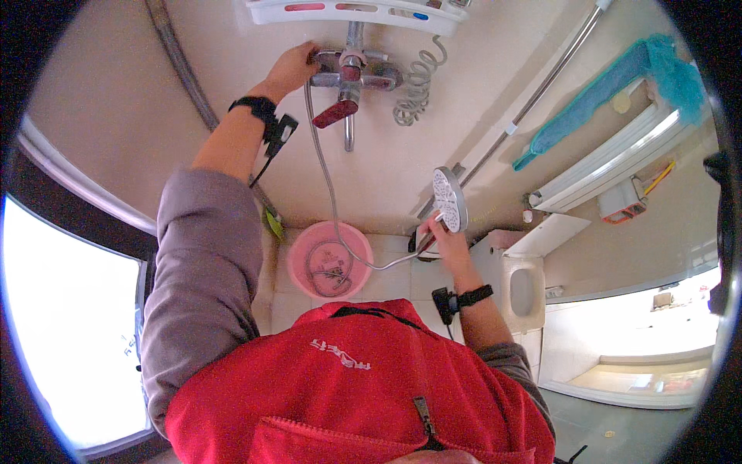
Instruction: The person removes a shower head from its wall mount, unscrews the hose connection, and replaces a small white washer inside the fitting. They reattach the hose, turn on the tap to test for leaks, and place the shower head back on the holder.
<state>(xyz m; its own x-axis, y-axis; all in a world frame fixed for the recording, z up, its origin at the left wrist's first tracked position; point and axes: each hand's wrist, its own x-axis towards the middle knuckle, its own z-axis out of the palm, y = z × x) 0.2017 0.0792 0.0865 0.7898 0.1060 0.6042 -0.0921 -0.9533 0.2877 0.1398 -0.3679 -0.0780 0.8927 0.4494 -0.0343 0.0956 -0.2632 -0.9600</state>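
Note:
My left hand [294, 71] reaches up to the wall and closes on the left end of a chrome mixer tap [371, 79]. The tap has a red lever [337, 114], and its spout points down. In my right hand [450, 246] is the handle of a shower head [448, 199], its pale round spray face turned to the left. A silver shower hose [326, 174] hangs from the tap beside my left fingers and loops over to the shower head's handle. Below, on the floor, stands a pink basin [365, 251] with more coiled hose in it. My left fingertips are partly hidden.
Above the tap is a white shelf [355, 14]. A grey coiled cord [417, 83] hangs right of it. Along the right wall run a chrome pole [533, 97] and a teal cloth-like item [595, 100]. A thick pipe [182, 66] crosses the left wall.

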